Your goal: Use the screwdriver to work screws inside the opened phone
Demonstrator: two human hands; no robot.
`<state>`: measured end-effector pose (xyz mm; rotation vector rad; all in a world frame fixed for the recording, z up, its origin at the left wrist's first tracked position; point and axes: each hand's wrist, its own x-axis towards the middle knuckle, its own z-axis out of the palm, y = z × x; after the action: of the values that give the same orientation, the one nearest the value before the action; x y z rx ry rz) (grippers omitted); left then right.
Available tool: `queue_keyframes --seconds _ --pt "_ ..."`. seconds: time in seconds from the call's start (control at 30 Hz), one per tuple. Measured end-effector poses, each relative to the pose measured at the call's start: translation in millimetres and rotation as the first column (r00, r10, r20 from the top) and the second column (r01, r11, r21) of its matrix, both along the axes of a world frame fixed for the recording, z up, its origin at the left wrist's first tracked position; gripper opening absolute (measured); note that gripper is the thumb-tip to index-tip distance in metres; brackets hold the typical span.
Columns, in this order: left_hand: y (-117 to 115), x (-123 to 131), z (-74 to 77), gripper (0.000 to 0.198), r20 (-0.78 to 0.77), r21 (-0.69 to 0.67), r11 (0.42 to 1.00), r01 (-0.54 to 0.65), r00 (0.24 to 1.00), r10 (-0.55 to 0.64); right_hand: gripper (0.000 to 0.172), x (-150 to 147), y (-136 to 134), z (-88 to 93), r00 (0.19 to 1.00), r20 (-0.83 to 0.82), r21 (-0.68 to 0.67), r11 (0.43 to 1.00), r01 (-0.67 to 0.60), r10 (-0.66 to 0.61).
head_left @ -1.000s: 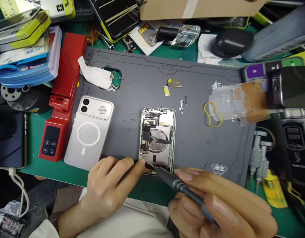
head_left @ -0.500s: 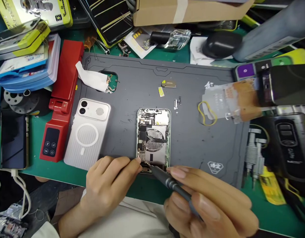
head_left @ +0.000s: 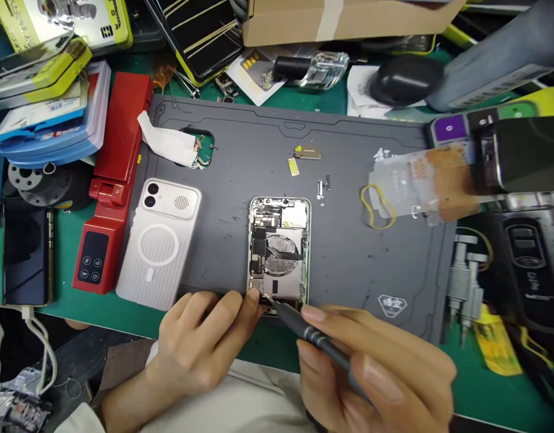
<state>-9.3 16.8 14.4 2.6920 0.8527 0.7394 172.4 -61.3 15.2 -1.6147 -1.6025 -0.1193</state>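
Observation:
An opened phone [head_left: 279,252] with a pale green frame lies upright in front of me, its circuit boards and a round coil area exposed. My left hand [head_left: 209,337] is closed, thumb and forefinger at the phone's lower left corner. Part of that corner is hidden by the fingertips. In my right hand [head_left: 376,367] is a dark grey pen-shaped tool [head_left: 319,340], gripped like a pen. Its thin metal tip reaches into the phone's bottom end, close to my left fingertips; whether it touches a part I cannot make out.
The phone lies on a grey work mat [head_left: 349,240]. Left of it are a silver phone case [head_left: 157,243] and a red device [head_left: 108,198]. Small metal parts [head_left: 307,153] lie beyond the phone. A clear bag [head_left: 398,186] with a rubber band [head_left: 376,207] lies to the right.
My left hand has shifted slightly right along the phone's lower edge. My right-hand fingers have moved a little on the tool, whose tip stays at the phone's bottom end.

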Motion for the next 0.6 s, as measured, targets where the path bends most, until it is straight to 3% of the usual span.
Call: queue_keyframes --seconds 0.2,0.37,0.6 --pt "-3 2 -1.2 0.02 0.023 0.049 0.998 -0.039 0.999 0.038 0.025 -6 -3 -6.5 0.997 0.001 0.069 0.995 0.075 -0.076" --pt "-6 2 -3.8 0.022 0.026 0.044 0.998 -0.048 0.999 0.047 0.025 -8 4 -6.8 0.998 -0.018 0.078 0.995 0.056 -0.055" --pt "-7 1 -2.9 0.02 0.043 0.019 0.997 -0.068 0.997 0.067 0.028 -6 10 -9.1 0.994 -0.055 0.189 0.977 0.098 -0.09"
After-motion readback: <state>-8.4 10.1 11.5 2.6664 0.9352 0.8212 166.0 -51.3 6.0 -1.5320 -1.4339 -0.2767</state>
